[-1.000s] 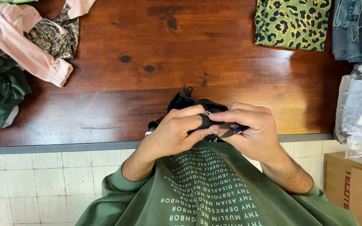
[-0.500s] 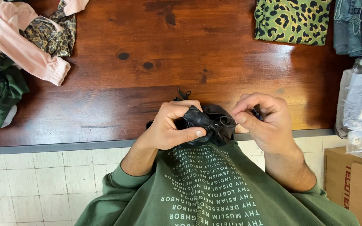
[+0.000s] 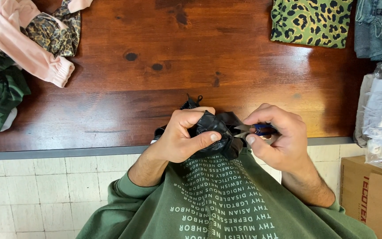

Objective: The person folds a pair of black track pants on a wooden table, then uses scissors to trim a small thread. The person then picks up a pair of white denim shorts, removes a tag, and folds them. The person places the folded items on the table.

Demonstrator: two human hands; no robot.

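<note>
- Left hand [image 3: 180, 137], grip clamped on a black glossy garment [image 3: 213, 132] at the table's [image 3: 155, 88] near edge.
- Right hand [image 3: 279, 137], grip closed on small snips [image 3: 255, 129] touching the garment.
- Brown cardboard box [image 3: 370, 199] on the tiled floor [image 3: 45, 186], lower right.

A shiny black garment [image 3: 213, 130], crumpled into a bunch, is held at the near edge of the wooden table. Small thread snips [image 3: 255, 129], blue-handled with short metal blades, point at its right side, touching it.
</note>
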